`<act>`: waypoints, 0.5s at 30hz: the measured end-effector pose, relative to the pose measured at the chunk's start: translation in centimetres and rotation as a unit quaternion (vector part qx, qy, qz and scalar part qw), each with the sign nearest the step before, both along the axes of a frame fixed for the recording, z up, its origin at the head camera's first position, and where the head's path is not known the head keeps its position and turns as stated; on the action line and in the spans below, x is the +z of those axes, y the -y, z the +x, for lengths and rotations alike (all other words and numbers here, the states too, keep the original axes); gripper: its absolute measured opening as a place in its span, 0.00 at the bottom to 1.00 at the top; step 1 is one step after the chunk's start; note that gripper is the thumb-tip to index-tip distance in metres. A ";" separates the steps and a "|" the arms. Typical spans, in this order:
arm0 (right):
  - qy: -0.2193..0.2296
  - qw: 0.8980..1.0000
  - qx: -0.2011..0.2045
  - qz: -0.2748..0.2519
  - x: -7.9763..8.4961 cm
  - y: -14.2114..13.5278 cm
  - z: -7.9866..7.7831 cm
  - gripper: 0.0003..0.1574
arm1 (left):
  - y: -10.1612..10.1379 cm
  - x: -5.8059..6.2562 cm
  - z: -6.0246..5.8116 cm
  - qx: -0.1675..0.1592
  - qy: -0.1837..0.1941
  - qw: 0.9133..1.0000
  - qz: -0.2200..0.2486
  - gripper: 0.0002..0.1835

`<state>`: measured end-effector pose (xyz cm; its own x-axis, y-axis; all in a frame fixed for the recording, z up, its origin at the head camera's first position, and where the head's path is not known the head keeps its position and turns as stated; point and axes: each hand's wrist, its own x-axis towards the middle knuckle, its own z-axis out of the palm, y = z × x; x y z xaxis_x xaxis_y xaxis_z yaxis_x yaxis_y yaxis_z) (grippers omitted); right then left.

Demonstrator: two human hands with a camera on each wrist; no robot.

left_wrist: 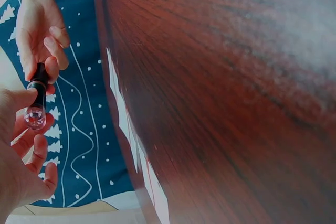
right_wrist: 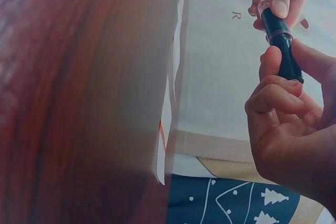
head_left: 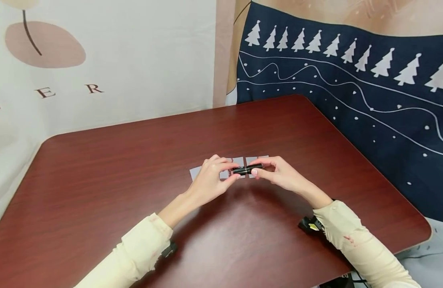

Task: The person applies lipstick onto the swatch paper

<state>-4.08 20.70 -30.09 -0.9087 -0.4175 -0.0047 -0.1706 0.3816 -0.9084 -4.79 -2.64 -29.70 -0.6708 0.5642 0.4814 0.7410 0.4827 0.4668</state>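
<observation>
A black lipstick tube (head_left: 247, 169) with a thin metallic band is held level over the table between both hands. My left hand (head_left: 211, 176) pinches its left end between thumb and fingers. My right hand (head_left: 280, 173) pinches the other end. In the left wrist view, the lipstick tube (left_wrist: 40, 90) shows a clear rounded end with reddish bits inside, on the left hand's side. From the right wrist, the black tube (right_wrist: 276, 23) looks joined at its band, with the right thumb and index finger around the plain end.
White paper pieces (head_left: 195, 172) lie in a row on the brown table (head_left: 135, 160) beneath the hands; red marks show on one paper (right_wrist: 161, 135). A pale wall cloth (head_left: 153, 52) and a dark blue tree-patterned cloth (head_left: 351, 92) hang behind the table.
</observation>
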 end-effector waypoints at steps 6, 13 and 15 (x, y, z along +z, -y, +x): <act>-0.004 1.000 0.002 0.010 0.0 0.3 -0.1 0.18 | 0.2 -0.1 0.0 0.001 -0.001 1.000 0.001 0.09; -0.002 1.000 -0.005 0.015 0.3 0.3 0.0 0.18 | 0.2 0.2 -0.2 0.004 0.002 1.000 -0.011 0.11; 0.000 1.000 -0.004 0.015 0.3 0.5 0.0 0.18 | 0.4 0.3 -0.2 0.009 0.002 1.000 -0.015 0.11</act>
